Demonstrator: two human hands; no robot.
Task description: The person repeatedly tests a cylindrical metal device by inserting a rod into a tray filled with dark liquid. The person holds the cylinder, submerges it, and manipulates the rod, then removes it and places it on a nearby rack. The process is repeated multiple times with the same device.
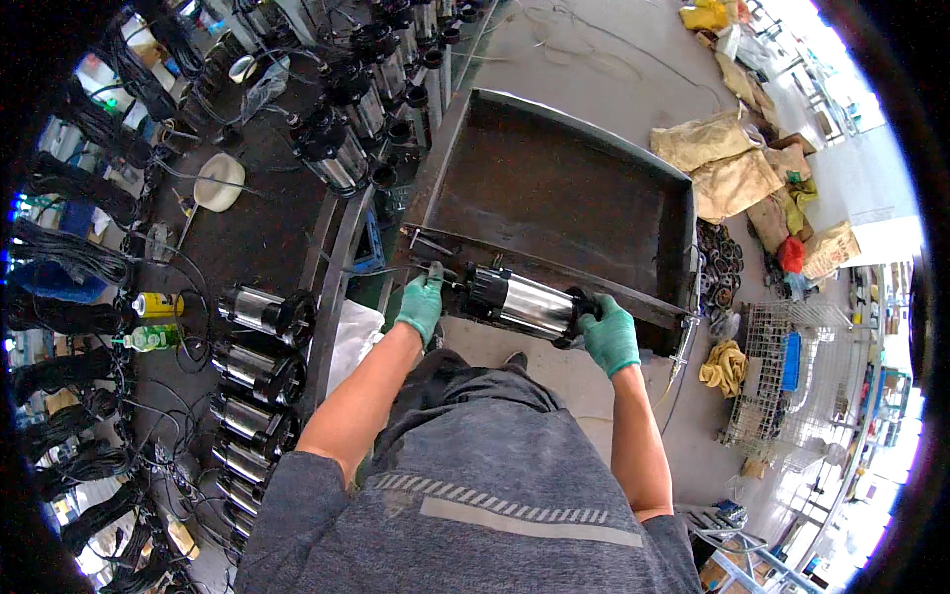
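A submersible pump (534, 303) with a shiny steel barrel and black ends lies sideways in front of me, at the near edge of a dark metal trough (564, 188). My right hand (611, 337), in a green glove, grips the black end on the right. By the other end is my left hand (422, 303), also gloved in green. Its fingers are closed around the dark cable (396, 268) that runs out from the pump toward the left. The palm side of both hands is hidden.
Several similar pumps (259, 312) lie in a row on the dark bench at left, with more standing pumps (336, 148) behind. Coiled black cables (69, 252) hang along the far left. Sacks (727, 168) and a wire cage (782, 376) stand on the floor at right.
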